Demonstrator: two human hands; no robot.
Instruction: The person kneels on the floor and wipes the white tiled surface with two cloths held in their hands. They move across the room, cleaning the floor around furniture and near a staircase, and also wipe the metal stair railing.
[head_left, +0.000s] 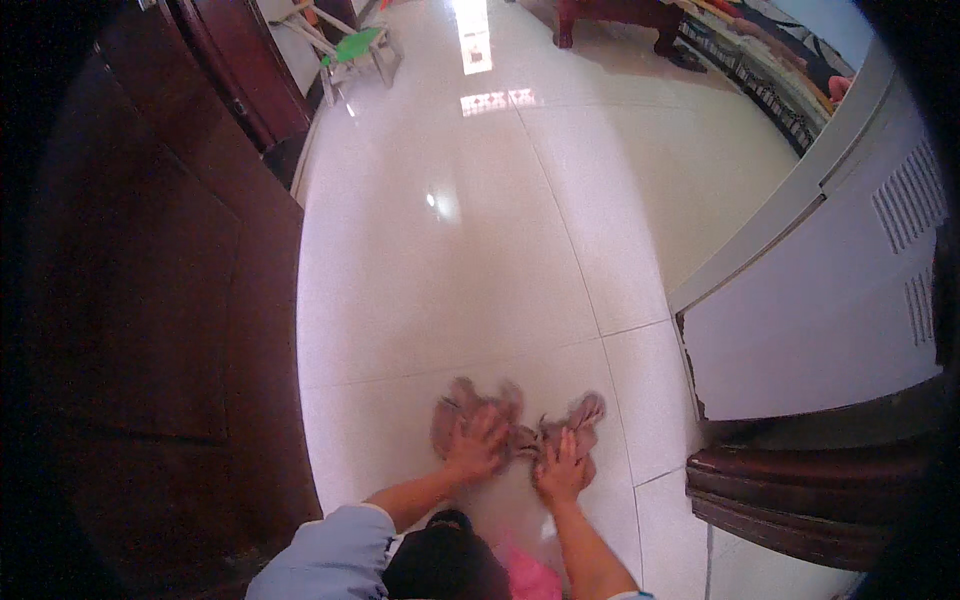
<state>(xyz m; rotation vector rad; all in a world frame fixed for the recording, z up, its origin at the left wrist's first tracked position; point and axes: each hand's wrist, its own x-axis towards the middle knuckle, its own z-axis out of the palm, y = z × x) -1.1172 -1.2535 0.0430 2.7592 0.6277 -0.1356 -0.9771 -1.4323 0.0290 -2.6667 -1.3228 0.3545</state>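
Note:
Both hands press down on a bunched brown cloth (527, 441) on the glossy cream tile floor. My left hand (480, 444) lies over the cloth's left part, its fingers spread and pointing forward. Over the right part is my right hand (564, 466), fingers bent forward onto the fabric. A narrow stretch of cloth runs between the two hands; blur hides whether it is one piece or two. Part of the cloth's edge sticks out ahead of the fingertips. Below the hands, a dark shape (446, 559) and a bright pink item (532, 574) show near my body.
A dark brown wooden door (165, 285) stands along the left. On the right are a white vented panel (810, 300) and dark wooden moulding (795, 502). Farther off are a green-seated small chair (358, 46), dark red furniture legs (566, 30) and a low, cluttered rack (750, 71).

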